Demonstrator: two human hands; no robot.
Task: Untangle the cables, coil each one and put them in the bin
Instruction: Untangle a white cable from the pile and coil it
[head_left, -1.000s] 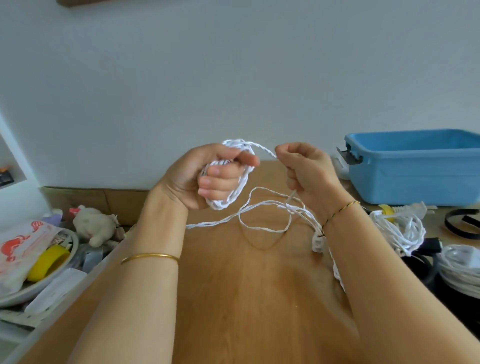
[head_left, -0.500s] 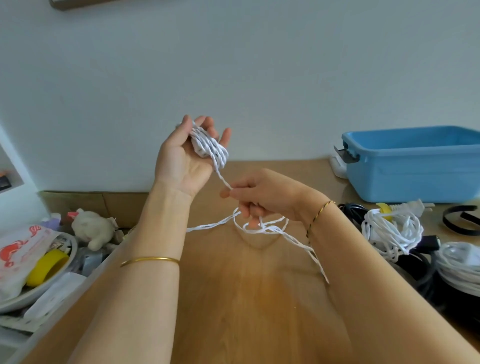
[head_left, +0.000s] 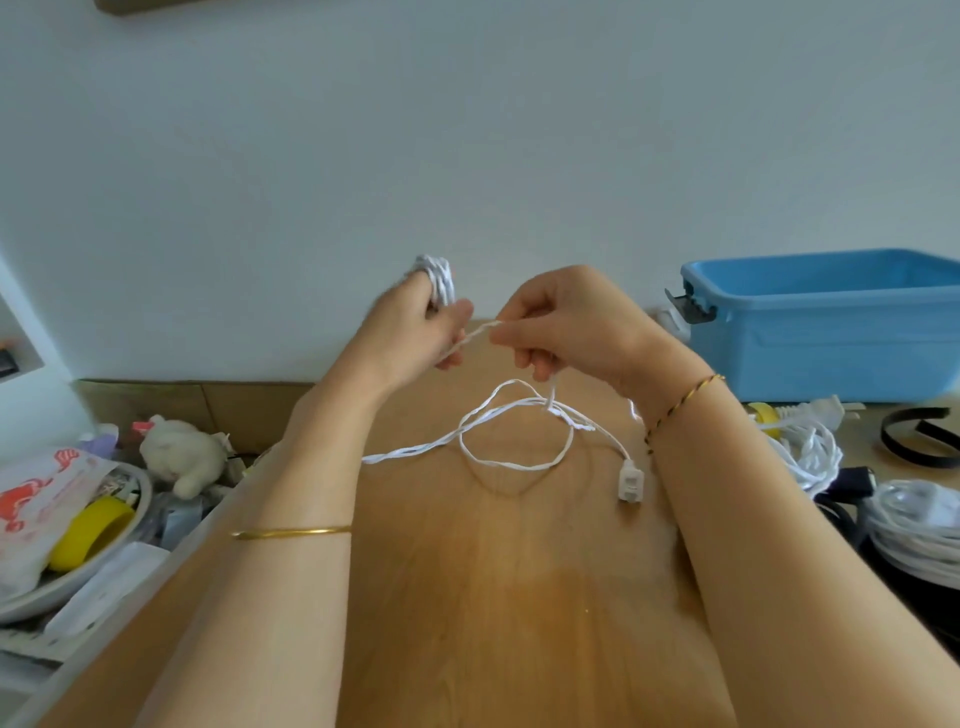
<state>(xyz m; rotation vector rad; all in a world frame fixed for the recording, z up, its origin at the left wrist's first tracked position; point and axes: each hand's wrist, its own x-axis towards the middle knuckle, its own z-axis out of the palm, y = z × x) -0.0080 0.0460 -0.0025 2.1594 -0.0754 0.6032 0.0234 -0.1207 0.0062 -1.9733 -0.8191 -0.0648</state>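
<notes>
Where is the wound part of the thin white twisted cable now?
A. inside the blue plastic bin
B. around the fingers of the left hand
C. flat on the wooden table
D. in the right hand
B: the coil of thin white twisted cable sits wound on the left hand, while the right hand only pinches its loose strand.

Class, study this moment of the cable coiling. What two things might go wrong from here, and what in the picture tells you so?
1. Slack of the white cable crosses itself in a loop on the table; the right hand pulling may tighten it into a knot.
2. The coil sits at the upper edge of the left hand and might slip off, undoing the winding.
</notes>
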